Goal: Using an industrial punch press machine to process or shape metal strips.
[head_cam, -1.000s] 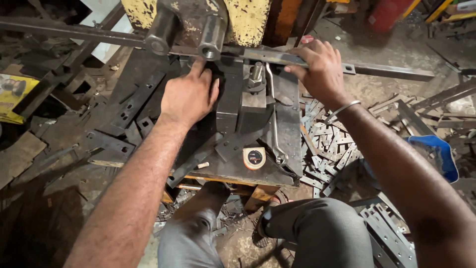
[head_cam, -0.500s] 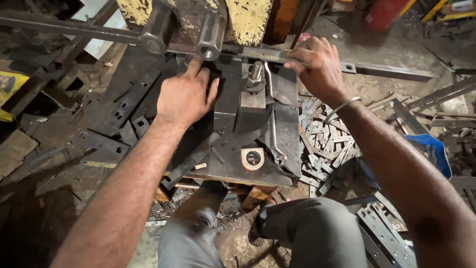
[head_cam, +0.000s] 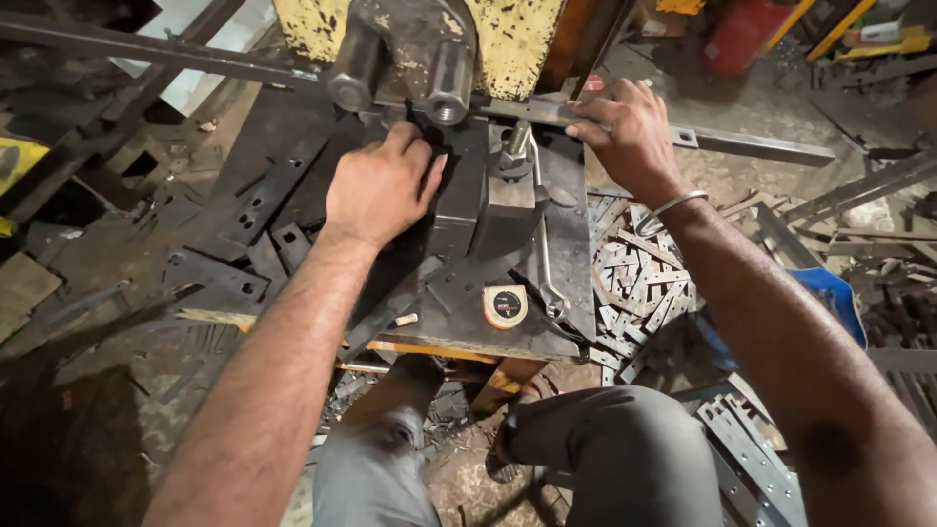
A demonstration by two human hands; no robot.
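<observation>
Head view. The left hand (head_cam: 383, 185) lies palm-down, fingers together, on the dark steel die block (head_cam: 459, 210) of a yellow press (head_cam: 508, 34). The right hand (head_cam: 630, 132) rests on a long flat steel bar (head_cam: 742, 144) that runs across the press bed; its fingers curl over the bar's edge. The bar is probably stiff, heavy and sharp-edged, best gripped by its flat faces near the press. A tape measure (head_cam: 505, 306) and spanner (head_cam: 544, 263) lie on the work surface (head_cam: 439, 327); punched offcuts (head_cam: 639, 283) litter the floor.

Steel bench (head_cam: 547, 337): tape measure (head_cam: 506, 306), wrench (head_cam: 547, 263).
</observation>
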